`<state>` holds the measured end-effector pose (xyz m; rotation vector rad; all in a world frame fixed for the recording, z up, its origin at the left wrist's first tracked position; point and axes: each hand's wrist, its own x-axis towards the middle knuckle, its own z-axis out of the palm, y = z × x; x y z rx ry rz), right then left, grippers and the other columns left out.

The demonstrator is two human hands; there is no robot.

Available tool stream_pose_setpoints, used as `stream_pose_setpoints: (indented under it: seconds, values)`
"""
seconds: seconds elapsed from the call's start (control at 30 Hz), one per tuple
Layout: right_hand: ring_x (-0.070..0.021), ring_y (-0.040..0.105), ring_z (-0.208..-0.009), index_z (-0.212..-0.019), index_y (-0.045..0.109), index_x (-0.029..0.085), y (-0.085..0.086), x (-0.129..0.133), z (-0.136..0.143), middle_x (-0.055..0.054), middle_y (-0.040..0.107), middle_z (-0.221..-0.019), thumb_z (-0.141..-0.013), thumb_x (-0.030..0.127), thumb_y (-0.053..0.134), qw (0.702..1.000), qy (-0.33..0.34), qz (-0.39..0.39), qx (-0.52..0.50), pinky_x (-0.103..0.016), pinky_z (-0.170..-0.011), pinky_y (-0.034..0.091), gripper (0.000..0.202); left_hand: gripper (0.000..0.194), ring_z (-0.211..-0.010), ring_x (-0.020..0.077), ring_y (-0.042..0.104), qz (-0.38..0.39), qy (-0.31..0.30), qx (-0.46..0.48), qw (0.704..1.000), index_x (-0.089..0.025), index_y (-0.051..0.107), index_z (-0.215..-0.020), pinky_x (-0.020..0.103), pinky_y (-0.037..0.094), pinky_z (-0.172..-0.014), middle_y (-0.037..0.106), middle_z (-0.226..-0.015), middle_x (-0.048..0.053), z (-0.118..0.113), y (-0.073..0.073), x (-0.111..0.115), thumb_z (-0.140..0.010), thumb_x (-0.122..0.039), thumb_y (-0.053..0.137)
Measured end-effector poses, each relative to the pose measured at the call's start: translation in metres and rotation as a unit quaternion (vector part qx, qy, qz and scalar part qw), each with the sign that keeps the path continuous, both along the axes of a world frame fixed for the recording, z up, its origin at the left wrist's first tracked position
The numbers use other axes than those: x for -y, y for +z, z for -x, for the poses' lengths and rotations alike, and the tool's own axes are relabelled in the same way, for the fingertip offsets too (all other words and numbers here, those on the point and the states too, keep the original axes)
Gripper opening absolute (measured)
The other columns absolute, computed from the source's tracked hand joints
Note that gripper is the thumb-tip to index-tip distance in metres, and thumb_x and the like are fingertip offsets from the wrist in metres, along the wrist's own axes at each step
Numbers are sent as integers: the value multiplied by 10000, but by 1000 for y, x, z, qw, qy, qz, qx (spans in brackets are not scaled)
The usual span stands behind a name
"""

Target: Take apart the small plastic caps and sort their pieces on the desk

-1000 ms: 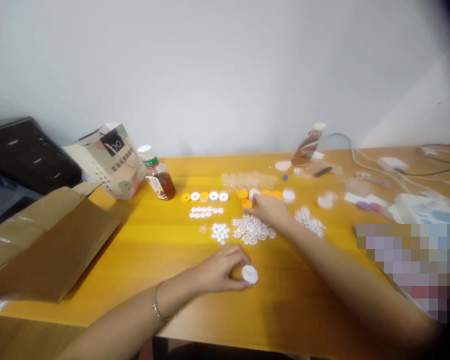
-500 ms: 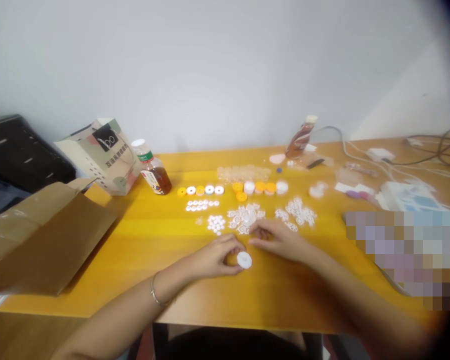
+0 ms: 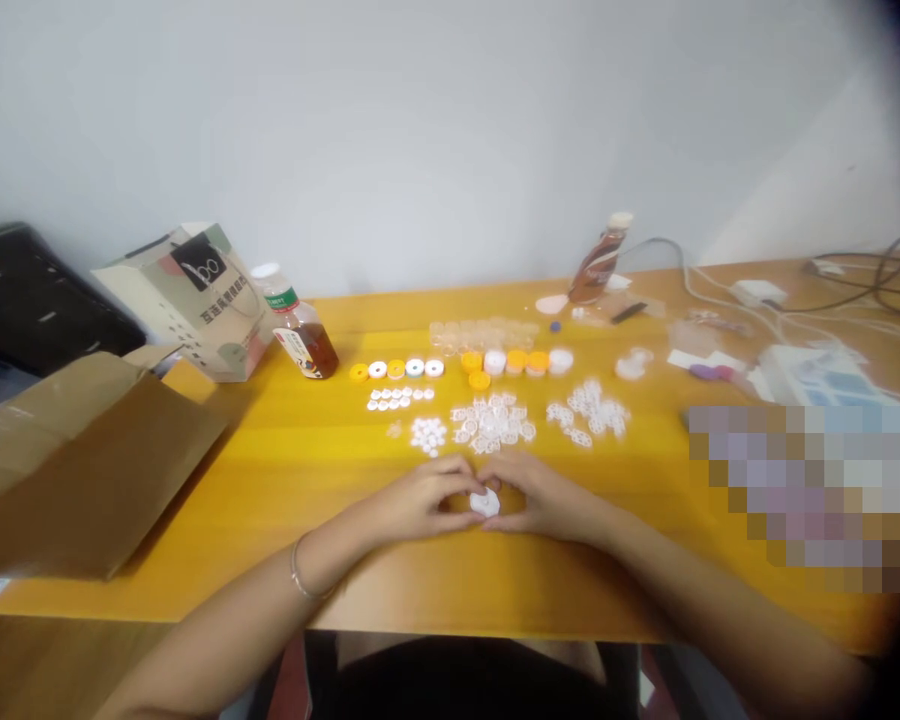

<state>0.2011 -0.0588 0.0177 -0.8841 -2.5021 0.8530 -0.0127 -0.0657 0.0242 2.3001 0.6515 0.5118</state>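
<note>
A small white round disc [image 3: 484, 503] is held between both hands above the front of the table. My left hand [image 3: 427, 500] pinches it from the left with thumb and fingers; a bracelet is on that wrist. From the right, the thumb and fingers of my right hand [image 3: 536, 495] close on the same disc. Just beyond the hands lie a pile of clear, openwork plastic pieces [image 3: 495, 422] and a cluster of small white round parts [image 3: 428, 434]. Another group of openwork pieces [image 3: 592, 412] is farther right.
Behind are rows of small white discs [image 3: 399, 398], orange and white rings [image 3: 396, 369], orange and white round pieces [image 3: 516, 361] and clear cups [image 3: 484, 335]. A cardboard box [image 3: 97, 470], paper bag [image 3: 202, 300] and drink bottle [image 3: 296, 325] stand left; another bottle [image 3: 600, 260] and cables [image 3: 720, 300] are right.
My right hand has moved from beside the openwork pieces down to the white disc and now grips it together with my left hand. The view has shifted slightly.
</note>
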Motion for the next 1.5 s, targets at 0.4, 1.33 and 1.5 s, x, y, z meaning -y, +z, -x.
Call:
stream_pose_setpoints:
  seconds: [0.4,1.33,1.5]
  values:
    - [-148,489,-737,-744,523,190,-2,-1,5,1,537,-741,-713,322,659,1000,-25,9,-11,-279,-712,371,192,142,-887,155,526,-39,45,-15,998,-163,575,-943,278,443,-801,549,-918,63,-9,-9,3,-874,-200,457]
    - [-155,495,-765,-888,559,208,8,0,5,-10,543,-802,-726,268,617,999,-22,47,8,-284,-733,376,181,126,-771,149,580,-101,249,-15,963,-163,607,-817,273,449,-735,640,-810,36,41,-13,-54,-814,-128,486]
    - [-149,492,-753,-865,548,201,10,1,5,-9,542,-804,-717,254,618,998,-29,56,8,-277,-722,375,172,134,-756,147,577,-128,244,-19,961,-165,619,-824,272,449,-727,642,-801,34,42,-15,-56,-820,-127,490]
